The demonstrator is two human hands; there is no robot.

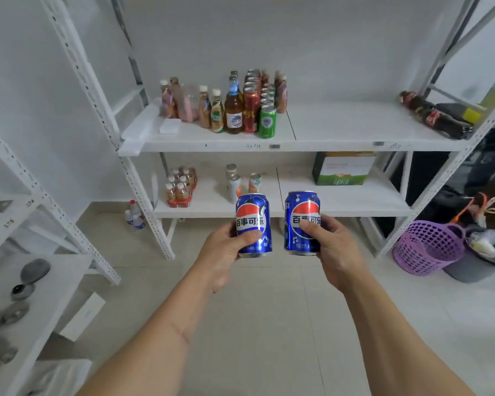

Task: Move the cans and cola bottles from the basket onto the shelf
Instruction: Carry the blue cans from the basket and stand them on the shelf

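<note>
My left hand (pixel 226 252) grips an upright blue cola can (pixel 253 212) in front of the white shelf (pixel 340 124). My right hand (pixel 336 247) grips a second upright blue cola can (pixel 302 207) right beside the first. A purple mesh basket (pixel 425 250) stands on the floor at the right, by the shelf's leg. Two dark cola bottles (pixel 435 115) lie on their sides at the right end of the upper shelf board. Rows of red and green cans (pixel 259 110) stand at the middle of that board.
Bottles stand left of the can rows. The lower board (pixel 340 207) carries a bottle pack, three cans and a green box (pixel 343 170). A grey bin (pixel 475 267) sits behind the basket. Another white rack (pixel 40 281) with round metal parts is at the left.
</note>
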